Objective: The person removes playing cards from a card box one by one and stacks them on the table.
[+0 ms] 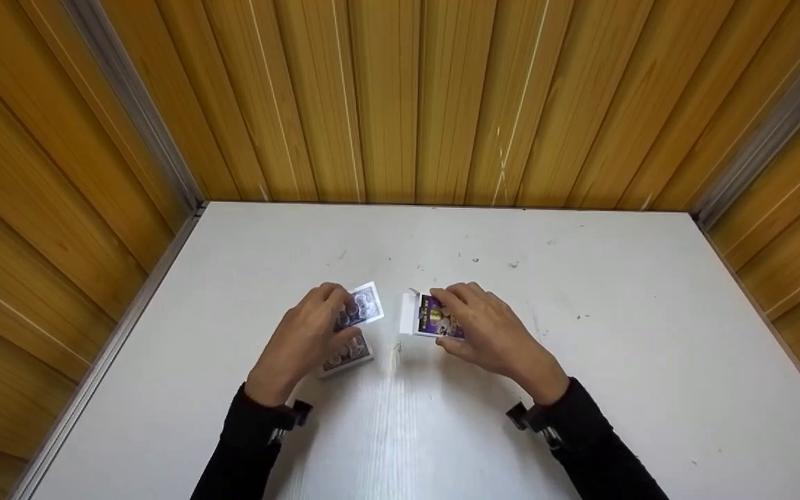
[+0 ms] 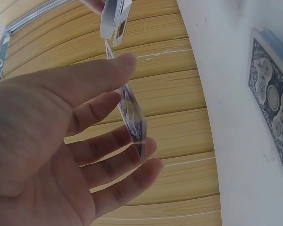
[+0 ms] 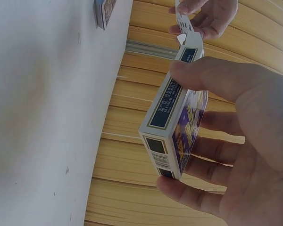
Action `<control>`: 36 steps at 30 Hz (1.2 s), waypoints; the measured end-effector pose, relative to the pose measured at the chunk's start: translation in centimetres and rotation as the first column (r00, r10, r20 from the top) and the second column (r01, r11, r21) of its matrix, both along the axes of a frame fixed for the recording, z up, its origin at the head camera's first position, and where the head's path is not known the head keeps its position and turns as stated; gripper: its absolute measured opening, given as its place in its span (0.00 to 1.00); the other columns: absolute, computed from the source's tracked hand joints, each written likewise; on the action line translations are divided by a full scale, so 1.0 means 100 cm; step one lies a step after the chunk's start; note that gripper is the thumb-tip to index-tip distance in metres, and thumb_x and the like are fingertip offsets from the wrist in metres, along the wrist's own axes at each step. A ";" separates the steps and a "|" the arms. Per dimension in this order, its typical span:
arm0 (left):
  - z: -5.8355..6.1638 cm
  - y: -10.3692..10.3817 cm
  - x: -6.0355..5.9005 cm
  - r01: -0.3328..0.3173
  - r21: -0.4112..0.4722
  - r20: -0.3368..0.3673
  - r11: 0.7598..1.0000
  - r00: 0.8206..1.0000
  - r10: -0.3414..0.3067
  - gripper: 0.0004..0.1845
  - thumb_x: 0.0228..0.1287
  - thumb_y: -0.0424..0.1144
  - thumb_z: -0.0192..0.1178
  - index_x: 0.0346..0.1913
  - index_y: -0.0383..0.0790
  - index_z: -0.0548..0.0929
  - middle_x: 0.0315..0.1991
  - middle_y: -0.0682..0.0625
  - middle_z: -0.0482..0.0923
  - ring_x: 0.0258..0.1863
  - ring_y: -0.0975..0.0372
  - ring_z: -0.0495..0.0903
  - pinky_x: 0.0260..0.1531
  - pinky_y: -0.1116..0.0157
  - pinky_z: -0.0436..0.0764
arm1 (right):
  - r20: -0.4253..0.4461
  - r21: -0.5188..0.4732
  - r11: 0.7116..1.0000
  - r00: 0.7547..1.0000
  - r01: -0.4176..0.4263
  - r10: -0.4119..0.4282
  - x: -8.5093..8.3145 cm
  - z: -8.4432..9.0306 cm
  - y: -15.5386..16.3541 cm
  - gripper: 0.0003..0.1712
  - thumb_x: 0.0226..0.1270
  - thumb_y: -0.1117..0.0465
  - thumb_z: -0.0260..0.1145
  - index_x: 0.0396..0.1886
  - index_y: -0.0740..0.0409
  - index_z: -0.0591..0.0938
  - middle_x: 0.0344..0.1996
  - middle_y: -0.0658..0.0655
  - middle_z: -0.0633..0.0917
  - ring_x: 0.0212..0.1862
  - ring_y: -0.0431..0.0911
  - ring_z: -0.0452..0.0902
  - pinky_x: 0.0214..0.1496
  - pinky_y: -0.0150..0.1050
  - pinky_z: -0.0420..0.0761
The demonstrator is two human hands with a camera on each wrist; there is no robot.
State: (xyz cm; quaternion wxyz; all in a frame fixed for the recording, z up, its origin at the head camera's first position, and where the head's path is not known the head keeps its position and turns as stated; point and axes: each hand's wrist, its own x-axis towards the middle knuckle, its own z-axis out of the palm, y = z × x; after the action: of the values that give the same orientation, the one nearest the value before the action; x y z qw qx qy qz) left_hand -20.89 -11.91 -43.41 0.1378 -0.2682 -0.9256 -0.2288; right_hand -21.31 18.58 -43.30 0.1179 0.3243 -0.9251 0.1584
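My left hand pinches a few blue-backed playing cards between thumb and fingers, seen nearly edge-on in the left wrist view. Below that hand a stack of cards with the same backs lies on the table, partly covered by the hand in the head view. My right hand grips a white and purple card box by its long edges, thumb on the near side panel. The box's open white flap points left, toward the held cards, with a small gap between them in the head view.
Both hands work over the middle of a white table, which has scattered dark scuff marks. Wood-patterned panels wall it at the back and both sides, with grey metal posts at the corners.
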 end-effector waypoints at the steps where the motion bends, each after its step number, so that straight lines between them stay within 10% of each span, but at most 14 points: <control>1: 0.000 -0.001 0.000 -0.005 -0.004 0.001 1.000 1.000 0.005 0.21 0.57 0.36 0.79 0.48 0.36 0.78 0.52 0.41 0.80 0.47 0.53 0.80 0.41 0.57 0.84 | -0.002 -0.001 1.000 1.000 -0.001 0.001 0.000 0.000 0.000 0.39 0.61 0.53 0.79 0.70 0.57 0.75 0.56 0.58 0.81 0.55 0.51 0.77 0.49 0.48 0.81; 15: -0.008 -0.004 -0.004 -0.095 -0.064 0.237 0.993 0.966 0.108 0.19 0.54 0.35 0.79 0.45 0.35 0.82 0.42 0.47 0.79 0.38 0.57 0.78 0.39 0.58 0.81 | -0.011 -0.001 1.000 1.000 -0.007 0.007 0.000 0.002 0.003 0.39 0.61 0.52 0.79 0.69 0.58 0.75 0.56 0.58 0.80 0.55 0.52 0.77 0.49 0.48 0.81; 24: -0.015 0.000 -0.009 -0.118 -0.127 0.395 0.985 0.904 0.160 0.14 0.56 0.33 0.77 0.39 0.37 0.81 0.35 0.50 0.74 0.35 0.58 0.74 0.38 0.58 0.78 | -0.003 0.006 1.000 1.000 -0.001 0.001 0.001 0.002 0.003 0.39 0.62 0.51 0.79 0.70 0.59 0.75 0.56 0.58 0.80 0.55 0.51 0.77 0.49 0.48 0.81; 36: -0.030 0.001 -0.009 -0.102 -0.179 0.438 0.978 0.882 0.173 0.17 0.53 0.31 0.78 0.35 0.37 0.76 0.31 0.50 0.70 0.31 0.58 0.69 0.35 0.59 0.74 | 0.020 0.014 1.000 1.000 0.002 -0.002 0.002 0.001 0.001 0.40 0.61 0.52 0.79 0.70 0.59 0.75 0.56 0.58 0.81 0.54 0.51 0.77 0.48 0.47 0.81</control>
State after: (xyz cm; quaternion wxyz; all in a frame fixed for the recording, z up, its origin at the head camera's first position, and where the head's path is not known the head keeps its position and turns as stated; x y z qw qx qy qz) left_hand -21.80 -11.80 -46.41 -0.0856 -0.1509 -0.9635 -0.2038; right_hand -21.15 18.72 -43.19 0.1065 0.3225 -0.9277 0.1552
